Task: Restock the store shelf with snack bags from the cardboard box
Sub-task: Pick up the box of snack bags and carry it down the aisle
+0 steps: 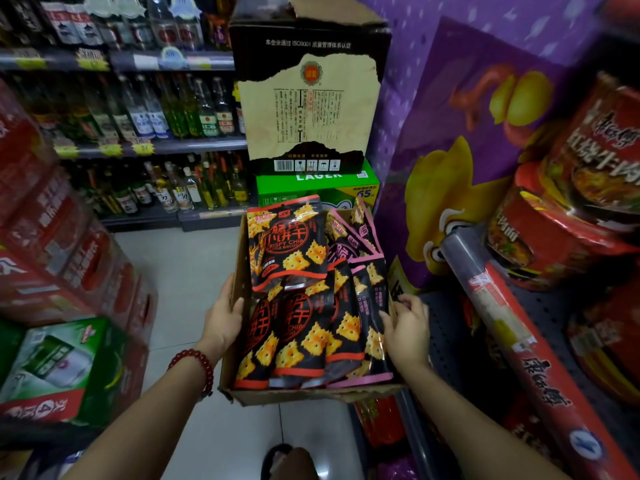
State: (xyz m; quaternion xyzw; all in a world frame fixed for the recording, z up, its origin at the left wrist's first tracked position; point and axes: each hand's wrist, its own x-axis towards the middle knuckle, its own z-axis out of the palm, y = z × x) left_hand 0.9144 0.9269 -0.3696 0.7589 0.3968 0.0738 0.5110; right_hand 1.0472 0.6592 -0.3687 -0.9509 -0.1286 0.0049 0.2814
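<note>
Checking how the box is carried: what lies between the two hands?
In the head view, the open cardboard box full of black snack bags spans the gap between the left hand, gripping its left wall, and the right hand at its right side.

The plain brown cardboard box point(230, 368) holds glossy black snack bags point(287, 244) printed with golden-yellow square crackers and red lettering; most carry red trim, while the black pink-edged bags point(362, 275) at the right are bordered in pink (same cracker print). A round dark-red bead bracelet point(195, 362) circles the left wrist. Behind stands a bright green lager carton point(346, 183) with white letters, under a black and cream paper-look carton point(308, 105). The purple display panel point(460, 133) shows yellow and orange figures
</note>
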